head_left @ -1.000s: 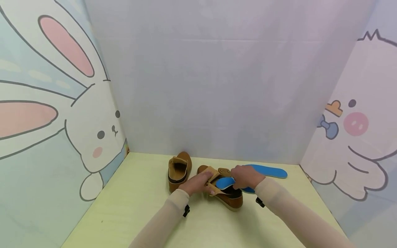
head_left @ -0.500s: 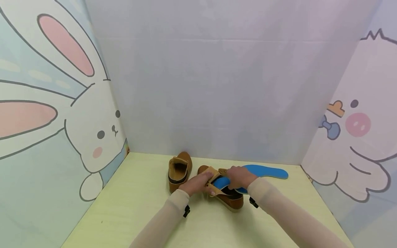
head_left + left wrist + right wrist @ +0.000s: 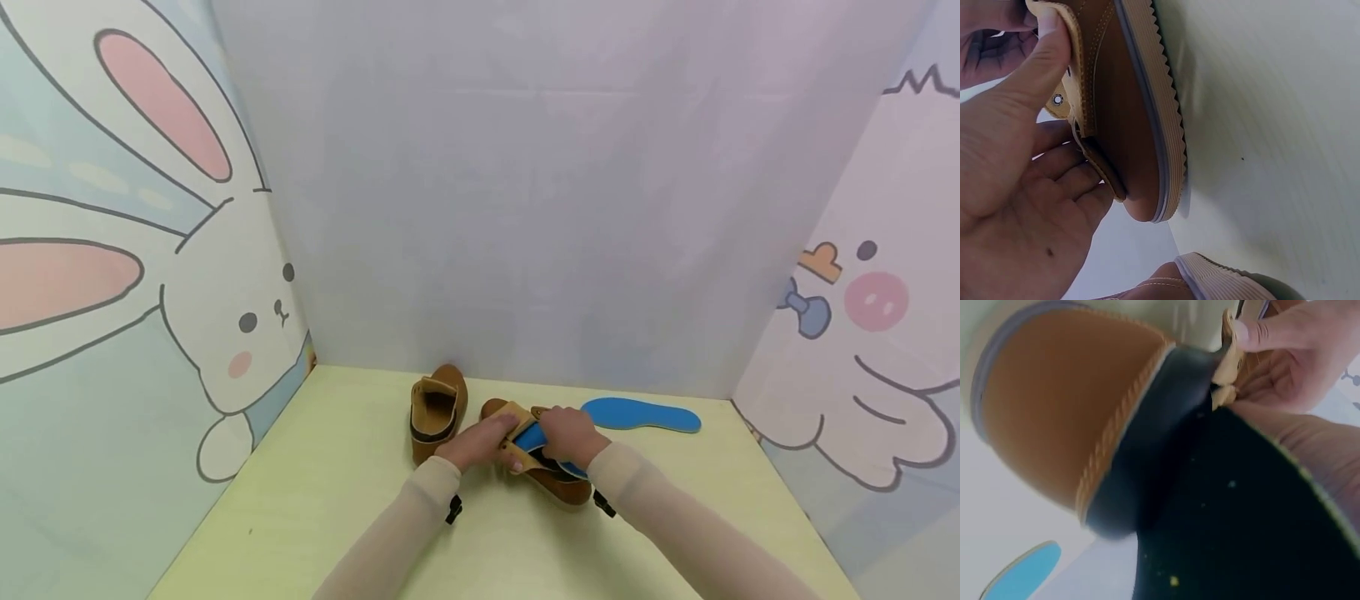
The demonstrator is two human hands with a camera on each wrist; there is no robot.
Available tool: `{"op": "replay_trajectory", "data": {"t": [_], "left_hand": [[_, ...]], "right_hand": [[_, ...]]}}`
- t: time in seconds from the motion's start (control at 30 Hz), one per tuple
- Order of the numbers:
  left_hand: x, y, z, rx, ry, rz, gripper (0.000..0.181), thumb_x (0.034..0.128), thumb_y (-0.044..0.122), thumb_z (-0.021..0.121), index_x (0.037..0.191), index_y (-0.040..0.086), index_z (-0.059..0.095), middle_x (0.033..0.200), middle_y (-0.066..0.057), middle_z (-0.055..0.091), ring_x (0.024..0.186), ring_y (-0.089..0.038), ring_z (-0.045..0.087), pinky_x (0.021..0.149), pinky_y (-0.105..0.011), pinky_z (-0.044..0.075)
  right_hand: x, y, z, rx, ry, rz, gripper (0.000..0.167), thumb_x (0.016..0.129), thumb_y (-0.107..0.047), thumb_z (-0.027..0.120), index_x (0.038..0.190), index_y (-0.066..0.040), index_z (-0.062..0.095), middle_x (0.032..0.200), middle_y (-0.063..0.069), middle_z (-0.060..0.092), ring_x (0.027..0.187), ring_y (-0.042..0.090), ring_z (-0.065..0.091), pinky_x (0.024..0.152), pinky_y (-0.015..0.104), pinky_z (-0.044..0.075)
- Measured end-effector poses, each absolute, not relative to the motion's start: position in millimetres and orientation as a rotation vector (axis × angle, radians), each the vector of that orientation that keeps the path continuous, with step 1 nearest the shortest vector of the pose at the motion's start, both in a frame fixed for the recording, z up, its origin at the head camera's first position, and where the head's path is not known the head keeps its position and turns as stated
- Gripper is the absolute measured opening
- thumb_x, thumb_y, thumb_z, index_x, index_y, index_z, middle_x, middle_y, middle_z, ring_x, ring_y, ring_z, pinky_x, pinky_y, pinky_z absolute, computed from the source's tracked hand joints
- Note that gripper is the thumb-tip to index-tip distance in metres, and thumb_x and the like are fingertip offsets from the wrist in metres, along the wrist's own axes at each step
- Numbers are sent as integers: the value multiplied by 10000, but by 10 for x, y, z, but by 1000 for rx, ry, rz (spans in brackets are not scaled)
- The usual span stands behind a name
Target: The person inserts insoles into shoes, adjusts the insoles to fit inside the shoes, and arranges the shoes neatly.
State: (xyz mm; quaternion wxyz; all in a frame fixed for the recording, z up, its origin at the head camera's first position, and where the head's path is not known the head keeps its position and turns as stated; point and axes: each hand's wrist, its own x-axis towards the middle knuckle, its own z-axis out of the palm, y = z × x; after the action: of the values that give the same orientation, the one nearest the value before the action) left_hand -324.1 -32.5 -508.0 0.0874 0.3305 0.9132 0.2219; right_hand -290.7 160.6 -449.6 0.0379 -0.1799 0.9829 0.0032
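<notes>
A brown ankle shoe [image 3: 566,492] lies at an angle on the table, its tongue [image 3: 517,414] folded forward. My left hand [image 3: 480,443] grips the front of its opening, with the thumb on the tan edge and fingers curled behind the flap [image 3: 1100,169]. Between the fingers of my right hand [image 3: 572,435] is a blue insole [image 3: 531,437], its front end inside the shoe. The rear of this insole sticks out over the heel. Its black underside [image 3: 1229,506] fills much of the right wrist view. How deep the tip reaches is hidden.
A matching brown shoe [image 3: 452,379] stands to the left, toe toward the back wall [image 3: 510,208]. A second blue insole [image 3: 641,414] lies flat at the back right of the pale yellow table [image 3: 315,508]. Printed cartoon panels stand at both sides.
My right hand has moved left and slightly forward, sliding the insole further into the shoe. My left hand keeps its hold in about the same place.
</notes>
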Motion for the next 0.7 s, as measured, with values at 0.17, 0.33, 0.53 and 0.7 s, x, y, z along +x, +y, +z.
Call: {"op": "replay_trajectory", "data": {"t": [0.17, 0.33, 0.53, 0.7], "left_hand": [[-3244, -308, -5108, 1012, 2737, 660, 740, 844, 459, 799, 1439, 112, 529, 1468, -20, 507, 1191, -112, 520, 966, -281, 435], [-3271, -292, -5113, 1060, 2747, 638, 622, 836, 455, 802, 1303, 104, 591, 1360, -11, 561, 1072, -103, 540, 896, -263, 443], [-3266, -285, -5104, 1047, 2750, 622, 632, 836, 460, 796, 1308, 92, 596, 1392, -26, 555, 1116, -108, 547, 929, -267, 450], [-3253, -284, -5096, 1028, 2760, 625, 667, 838, 454, 800, 1359, 104, 574, 1450, -31, 523, 1195, -110, 528, 976, -277, 441]], "right_hand": [[-2919, 1539, -4606, -549, 3062, 56, 207, 876, -138, 785, 776, -129, 605, 682, 31, 529, 585, 201, 505, 573, 401, 460], [-2958, 1502, -4650, -520, 3077, 84, 212, 881, -137, 773, 762, -141, 597, 668, 21, 515, 574, 187, 492, 563, 376, 445], [-2995, 1475, -4710, -484, 3088, 48, 219, 875, -169, 777, 744, -139, 604, 659, 14, 544, 557, 175, 490, 546, 355, 432], [-3014, 1465, -4753, -491, 3116, 42, 199, 881, -180, 770, 781, -124, 608, 695, 27, 563, 577, 174, 498, 553, 364, 453]]}}
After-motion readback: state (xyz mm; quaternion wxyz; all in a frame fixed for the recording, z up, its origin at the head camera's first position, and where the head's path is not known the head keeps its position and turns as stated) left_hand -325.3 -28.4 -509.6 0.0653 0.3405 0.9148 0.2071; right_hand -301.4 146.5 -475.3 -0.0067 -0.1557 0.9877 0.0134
